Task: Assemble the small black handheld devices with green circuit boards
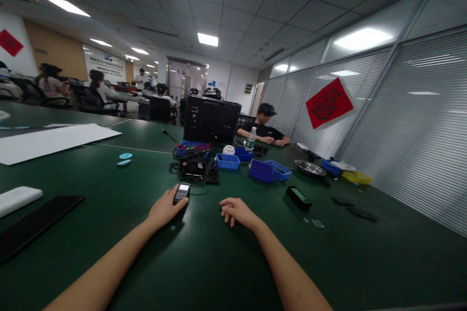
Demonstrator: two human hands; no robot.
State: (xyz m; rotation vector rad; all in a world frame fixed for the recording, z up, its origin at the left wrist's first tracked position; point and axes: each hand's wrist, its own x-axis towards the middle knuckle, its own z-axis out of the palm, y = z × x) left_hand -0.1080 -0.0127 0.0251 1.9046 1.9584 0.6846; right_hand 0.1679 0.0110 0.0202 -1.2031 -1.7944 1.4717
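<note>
My left hand (pixel 166 209) is wrapped round a small dark handheld device (pixel 181 193) with a lit white screen, low over or on the green table (pixel 204 262). The thumb lies along its near right side and the fingers along its left. To the right, my right hand (pixel 237 212) is held apart from the device, its index finger pointing left and the others loosely bent, with nothing in them. Just beyond the device are a black box-shaped unit (pixel 193 167) with cables and a black stand-like piece (pixel 212 173).
A monitor (pixel 211 119) stands behind blue trays (pixel 228 161) and a water bottle (pixel 250 139). A metal pan (pixel 310 168) and a black open box (pixel 298 198) lie right. White board (pixel 54 142) and a black slab (pixel 32 226) lie left. A person (pixel 264 126) sits across the table.
</note>
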